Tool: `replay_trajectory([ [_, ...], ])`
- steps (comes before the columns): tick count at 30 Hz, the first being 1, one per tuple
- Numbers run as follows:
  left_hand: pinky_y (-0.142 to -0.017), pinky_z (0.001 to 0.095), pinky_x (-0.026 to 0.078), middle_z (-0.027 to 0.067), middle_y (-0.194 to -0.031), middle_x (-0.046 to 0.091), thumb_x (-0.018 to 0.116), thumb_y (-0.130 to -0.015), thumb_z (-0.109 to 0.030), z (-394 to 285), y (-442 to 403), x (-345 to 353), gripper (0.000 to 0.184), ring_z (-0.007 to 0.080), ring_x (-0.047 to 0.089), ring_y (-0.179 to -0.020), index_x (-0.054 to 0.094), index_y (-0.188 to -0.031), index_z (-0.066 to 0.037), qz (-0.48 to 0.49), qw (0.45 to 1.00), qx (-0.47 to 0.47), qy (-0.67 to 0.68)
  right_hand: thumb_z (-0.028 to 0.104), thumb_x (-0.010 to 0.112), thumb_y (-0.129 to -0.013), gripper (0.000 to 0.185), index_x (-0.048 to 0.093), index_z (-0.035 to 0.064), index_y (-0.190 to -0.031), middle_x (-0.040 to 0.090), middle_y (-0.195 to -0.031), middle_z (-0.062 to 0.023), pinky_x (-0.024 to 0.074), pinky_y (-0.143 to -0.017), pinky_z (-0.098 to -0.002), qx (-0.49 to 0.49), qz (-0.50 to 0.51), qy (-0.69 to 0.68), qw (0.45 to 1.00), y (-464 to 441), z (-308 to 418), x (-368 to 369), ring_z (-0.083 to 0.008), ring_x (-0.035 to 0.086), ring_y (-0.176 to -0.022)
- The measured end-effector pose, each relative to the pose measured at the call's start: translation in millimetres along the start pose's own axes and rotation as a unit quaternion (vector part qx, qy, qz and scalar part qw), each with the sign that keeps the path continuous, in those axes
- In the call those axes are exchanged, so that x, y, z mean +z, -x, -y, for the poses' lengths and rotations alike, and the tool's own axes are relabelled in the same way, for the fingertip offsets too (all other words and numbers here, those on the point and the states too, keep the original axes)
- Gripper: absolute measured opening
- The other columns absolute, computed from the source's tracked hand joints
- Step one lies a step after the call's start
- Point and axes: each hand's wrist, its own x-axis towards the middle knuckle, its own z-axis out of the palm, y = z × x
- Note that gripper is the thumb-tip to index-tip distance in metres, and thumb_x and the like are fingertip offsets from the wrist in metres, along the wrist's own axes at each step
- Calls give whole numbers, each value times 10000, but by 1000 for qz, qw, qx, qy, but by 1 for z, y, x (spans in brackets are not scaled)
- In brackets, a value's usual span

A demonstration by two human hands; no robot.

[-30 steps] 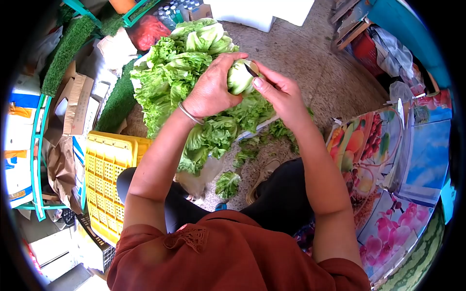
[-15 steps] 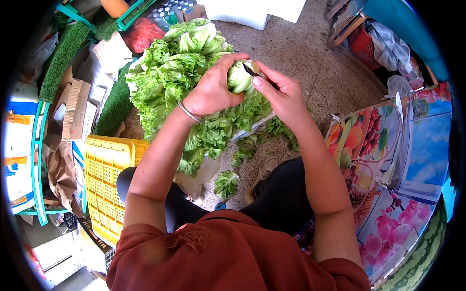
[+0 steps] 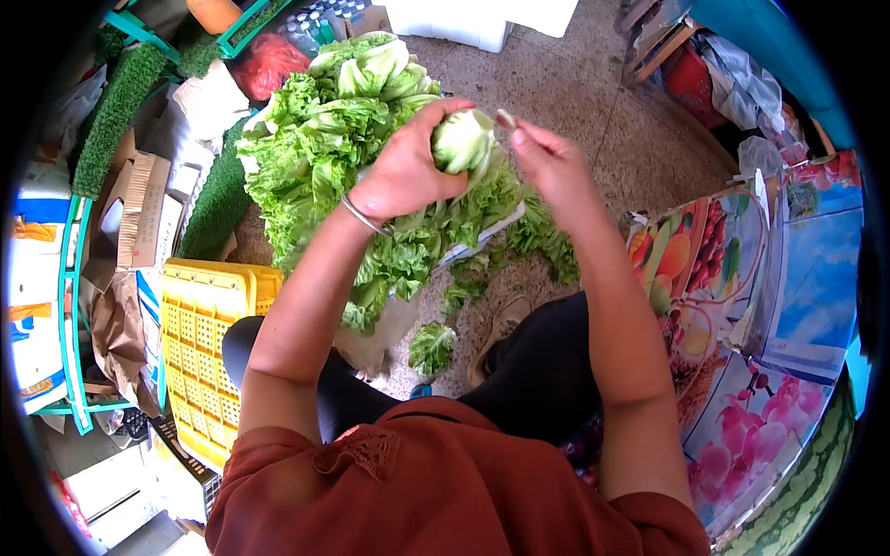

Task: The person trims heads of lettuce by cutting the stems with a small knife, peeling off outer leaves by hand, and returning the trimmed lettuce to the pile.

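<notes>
My left hand (image 3: 408, 167) is wrapped around the base of a lettuce head (image 3: 461, 141), its pale cut stem end facing right. My right hand (image 3: 553, 173) is closed, a little right of the stem and apart from it. A small pale piece (image 3: 505, 119), like a slice of stem, shows at its thumb and fingertip. The dark-bladed knife seen earlier in this hand is hard to make out now. Below and left of my hands lies a large pile of green leaf lettuce (image 3: 320, 153).
Loose leaves, including one lettuce leaf (image 3: 432, 349), lie on the floor between my feet. A yellow plastic crate (image 3: 209, 352) stands to the left. A picture-covered surface (image 3: 732, 371) is on the right. White foam boxes (image 3: 450, 23) and a red bag (image 3: 269, 65) sit beyond the pile.
My right hand has moved off the stem to the right; the dark blade no longer shows against it, and a pale piece appears at the fingertips. My left hand stays on the lettuce.
</notes>
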Motion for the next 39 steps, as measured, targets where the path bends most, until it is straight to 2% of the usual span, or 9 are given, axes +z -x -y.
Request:
replay_trajectory([
  [6, -820, 341, 476, 45, -866, 585, 720, -611, -92, 34, -5, -26, 574, 183, 561, -833, 496, -1137, -37, -73, 909, -128, 391, 233, 501, -891, 400, 433, 197, -1283, 417, -641, 24, 300, -408, -216, 130, -150, -189, 962, -19, -20, -41, -73, 341, -480],
  [10, -882, 392, 444, 105, -1059, 592, 601, -750, -278, 46, 5, -42, 459, 253, 569, -966, 510, -1140, -53, -142, 779, -173, 585, 237, 479, -899, 490, 303, 274, -1356, 420, -656, 11, 274, -393, -220, 114, -205, -250, 939, -22, -36, -61, -83, 339, -479],
  [18, -891, 440, 423, 80, -1116, 572, 551, -748, -352, 87, 11, -50, 452, 281, 548, -990, 534, -1141, -130, -148, 665, -150, 716, 319, 518, -875, 224, 437, 117, -822, 443, -639, 6, 262, -393, -248, 244, -324, -286, 868, -46, -73, -93, -96, 352, -465],
  [24, -890, 413, 426, 109, -1067, 570, 591, -741, -310, 76, 3, -55, 491, 264, 550, -982, 486, -1141, -46, -267, 776, -146, 552, 327, 556, -846, 239, 476, 106, -802, 464, -627, -8, 274, -396, -257, 211, -361, -230, 879, -37, -44, -68, -96, 381, -468],
  [26, -801, 368, 501, 165, -1010, 552, 683, -688, -153, 67, -4, -57, 599, 270, 575, -904, 375, -1179, -2, -379, 873, -135, 276, 305, 572, -833, 220, 501, 99, -799, 468, -624, -12, 274, -390, -256, 211, -315, -205, 903, -37, -43, -63, -92, 377, -456],
  [29, -641, 288, 544, 159, -975, 587, 734, -681, -199, 44, -20, -45, 609, 211, 608, -833, 394, -1147, -6, -268, 948, -109, -130, 284, 588, -823, 209, 504, 94, -800, 470, -627, -6, 265, -375, -244, 183, -283, -183, 924, -38, -39, -52, -85, 369, -438],
  [32, -681, 330, 516, 48, -893, 628, 723, -664, -407, 61, -44, -4, 543, 145, 599, -807, 531, -1092, -134, -87, 895, -80, -430, 258, 559, -846, 177, 562, 99, -922, 435, -623, 13, 256, -388, -233, 155, -165, -65, 972, -44, -49, -39, -76, 351, -442],
  [34, -959, 449, 333, 111, -1165, 531, 657, -673, -510, 77, -47, 30, 702, 241, 518, -1049, 433, -1233, -150, 53, 881, -164, -440, 251, 548, -854, 214, 564, 107, -1012, 447, -629, 14, 254, -385, -229, 127, -129, -68, 981, -45, -49, -20, -69, 349, -435],
  [39, -1036, 452, 247, 180, -1388, 288, 651, -654, -473, 104, -34, 36, 913, 306, 287, -1282, 237, -1373, -92, -14, 933, -167, -319, 236, 502, -883, 290, 551, 93, -1130, 505, -634, -9, 250, -350, -202, 114, -30, -118, 986, -53, -44, 25, -53, 348, -390],
])
